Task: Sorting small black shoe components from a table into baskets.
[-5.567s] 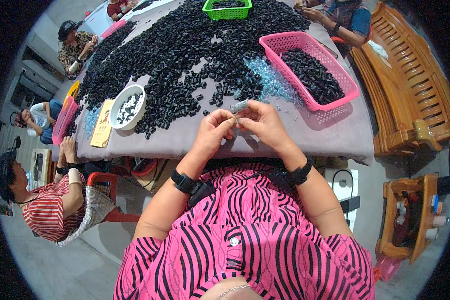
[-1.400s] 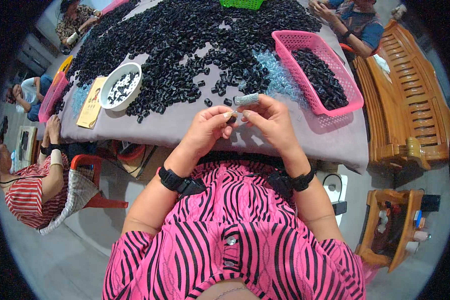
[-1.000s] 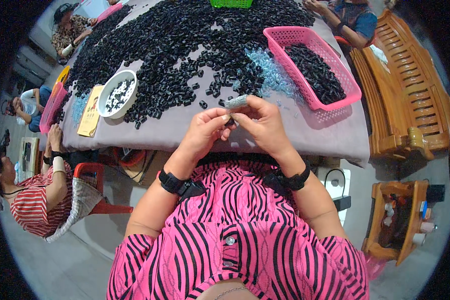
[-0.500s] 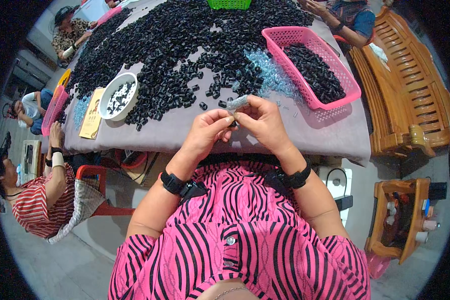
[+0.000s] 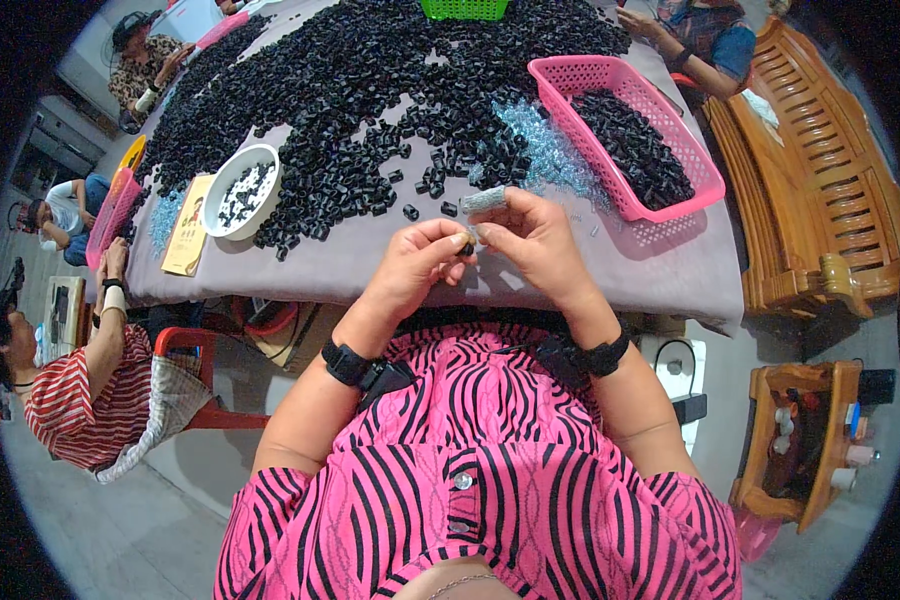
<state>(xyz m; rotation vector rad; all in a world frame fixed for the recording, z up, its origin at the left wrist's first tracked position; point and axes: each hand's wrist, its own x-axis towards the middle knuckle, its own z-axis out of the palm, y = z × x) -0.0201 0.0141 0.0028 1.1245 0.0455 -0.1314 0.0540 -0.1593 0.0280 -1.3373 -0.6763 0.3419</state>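
Observation:
Close to the near table edge, my left hand [image 5: 410,265] pinches a small black plastic piece [image 5: 466,248] between thumb and fingers. My right hand [image 5: 540,250] is right beside it, thumb and finger closed in a pinch near that piece; what lies in this pinch is too small to make out. A silver-grey wrap [image 5: 485,200] covers the right index finger. Just beyond my hands, a few loose black pieces [image 5: 411,212] lie on the cloth, in front of a broad heap of black pieces [image 5: 340,100]. Clear bluish small parts [image 5: 550,150] are spread to the right of it.
A pink basket [image 5: 708,195] of black pieces stands at right. On the left are a white bowl [image 5: 210,212] with small black and white parts and a yellow printed packet [image 5: 183,235]. A green basket [image 5: 465,9] is at the far side. Other people sit around the table.
My right hand has drawn slightly away to the right from my left, so the black piece in the left pinch shows more clearly. The view has shifted slightly.

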